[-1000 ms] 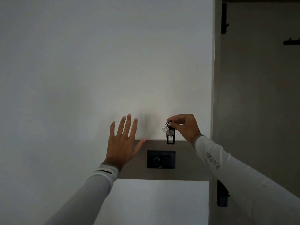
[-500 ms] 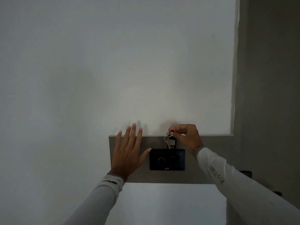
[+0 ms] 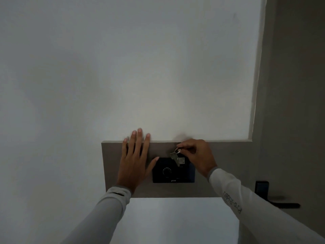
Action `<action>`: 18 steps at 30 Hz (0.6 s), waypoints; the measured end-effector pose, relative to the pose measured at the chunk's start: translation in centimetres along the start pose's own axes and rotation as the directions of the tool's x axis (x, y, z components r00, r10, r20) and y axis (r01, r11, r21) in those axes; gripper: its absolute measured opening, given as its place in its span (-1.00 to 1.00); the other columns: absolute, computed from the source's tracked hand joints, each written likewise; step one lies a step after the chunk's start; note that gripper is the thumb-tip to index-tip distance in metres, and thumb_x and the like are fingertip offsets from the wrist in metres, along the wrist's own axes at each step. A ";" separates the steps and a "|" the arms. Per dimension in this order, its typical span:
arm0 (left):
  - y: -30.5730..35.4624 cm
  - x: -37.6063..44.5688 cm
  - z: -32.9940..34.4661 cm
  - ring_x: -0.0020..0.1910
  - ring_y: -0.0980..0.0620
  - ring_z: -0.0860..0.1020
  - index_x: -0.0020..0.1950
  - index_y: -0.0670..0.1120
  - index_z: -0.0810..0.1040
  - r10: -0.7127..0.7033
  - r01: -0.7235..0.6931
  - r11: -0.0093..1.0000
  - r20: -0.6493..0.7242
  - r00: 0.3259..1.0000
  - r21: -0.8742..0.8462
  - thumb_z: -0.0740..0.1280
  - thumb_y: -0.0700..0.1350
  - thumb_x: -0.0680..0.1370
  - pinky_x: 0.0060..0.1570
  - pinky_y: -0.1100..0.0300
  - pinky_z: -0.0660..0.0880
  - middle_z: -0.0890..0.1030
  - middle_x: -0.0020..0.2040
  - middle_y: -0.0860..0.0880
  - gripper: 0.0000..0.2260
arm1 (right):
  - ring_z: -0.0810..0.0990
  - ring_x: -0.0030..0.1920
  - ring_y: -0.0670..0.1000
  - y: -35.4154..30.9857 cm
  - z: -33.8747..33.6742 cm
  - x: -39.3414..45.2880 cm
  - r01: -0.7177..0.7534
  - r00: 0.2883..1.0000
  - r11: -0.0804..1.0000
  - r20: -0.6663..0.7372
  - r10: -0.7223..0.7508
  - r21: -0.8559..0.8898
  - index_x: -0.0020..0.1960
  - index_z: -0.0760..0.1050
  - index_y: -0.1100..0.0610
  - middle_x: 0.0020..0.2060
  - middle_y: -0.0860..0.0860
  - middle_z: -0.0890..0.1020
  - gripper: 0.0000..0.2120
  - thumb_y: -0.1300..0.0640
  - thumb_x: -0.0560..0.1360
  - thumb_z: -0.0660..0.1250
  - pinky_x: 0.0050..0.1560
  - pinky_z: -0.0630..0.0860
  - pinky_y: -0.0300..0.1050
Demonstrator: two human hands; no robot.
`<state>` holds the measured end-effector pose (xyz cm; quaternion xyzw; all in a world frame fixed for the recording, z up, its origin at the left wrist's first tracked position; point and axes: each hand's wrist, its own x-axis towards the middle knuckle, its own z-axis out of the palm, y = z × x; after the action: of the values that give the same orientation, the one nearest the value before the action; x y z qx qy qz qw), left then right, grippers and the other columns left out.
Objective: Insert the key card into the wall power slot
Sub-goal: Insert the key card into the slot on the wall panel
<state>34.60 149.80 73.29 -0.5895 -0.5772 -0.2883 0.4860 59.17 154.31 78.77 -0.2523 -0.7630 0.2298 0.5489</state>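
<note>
1. Pinching the small metal key ring (image 3: pixel 178 150) between thumb and fingertips, my right hand (image 3: pixel 197 155) is dangling a silver key (image 3: pixel 174 157) and a pale tag over the black rectangular wall power panel (image 3: pixel 173 170).
2. My left hand (image 3: pixel 134 161) is lying open and flat on the grey-brown wall board (image 3: pixel 228 164), holding nothing, thumb touching the panel's left edge, probably steadying me.
3. I am holding the ring from above, I judge, so the black key card hangs straight into the slot.
4. That card is blending into the dark panel; I cannot tell how deep it is sitting.
</note>
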 end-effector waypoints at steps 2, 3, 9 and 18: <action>-0.3 0.0 -0.1 0.69 -0.37 0.23 0.71 -0.21 0.29 0.018 -0.018 1.000 0.002 1.000 -0.004 0.05 0.30 0.76 0.60 -0.39 0.27 0.23 0.71 -0.35 -0.28 | 0.66 -0.08 -0.02 0.3 0.2 -0.2 0.069 0.998 0.995 0.001 -0.069 -0.077 -0.04 0.69 0.19 -0.10 0.07 0.68 -0.82 0.36 0.40 0.45 0.01 0.54 -0.29; -0.4 -0.1 -0.3 0.69 -0.37 0.23 0.70 -0.21 0.30 0.023 -0.023 1.000 0.005 1.000 -0.008 0.03 0.30 0.76 0.60 -0.39 0.28 0.24 0.71 -0.35 -0.29 | 0.63 -0.05 -0.02 0.4 0.2 -0.3 0.116 0.993 0.983 0.019 -0.114 -0.142 0.00 0.69 0.17 -0.07 0.05 0.65 -0.81 0.34 0.42 0.45 0.04 0.52 -0.31; -0.7 -0.1 -0.6 0.69 -0.36 0.24 0.71 -0.21 0.30 0.040 -0.040 0.999 0.039 0.998 0.000 0.04 0.30 0.76 0.59 -0.38 0.30 0.24 0.71 -0.35 -0.29 | 0.56 0.09 0.06 0.5 -0.6 -1.5 0.266 0.964 0.890 0.110 -0.242 -0.370 0.22 0.60 0.16 0.05 0.05 0.62 -0.71 0.31 0.53 0.29 0.16 0.49 -0.11; -0.8 0.1 -1.0 0.69 -0.36 0.26 0.70 -0.21 0.31 0.048 -0.048 0.999 0.086 0.995 -0.002 0.11 0.30 0.73 0.58 -0.37 0.32 0.25 0.71 -0.35 -0.27 | 0.68 -0.04 0.12 -0.9 -1.7 -0.3 0.198 0.980 0.892 0.105 -0.169 -0.407 0.03 0.67 0.18 -0.09 0.11 0.73 -0.85 0.24 0.49 0.38 0.06 0.57 0.00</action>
<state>34.10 148.82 73.94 -0.6149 -0.5835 -0.2510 0.4674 60.80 153.54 79.59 -0.2822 -0.8327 0.0177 0.4761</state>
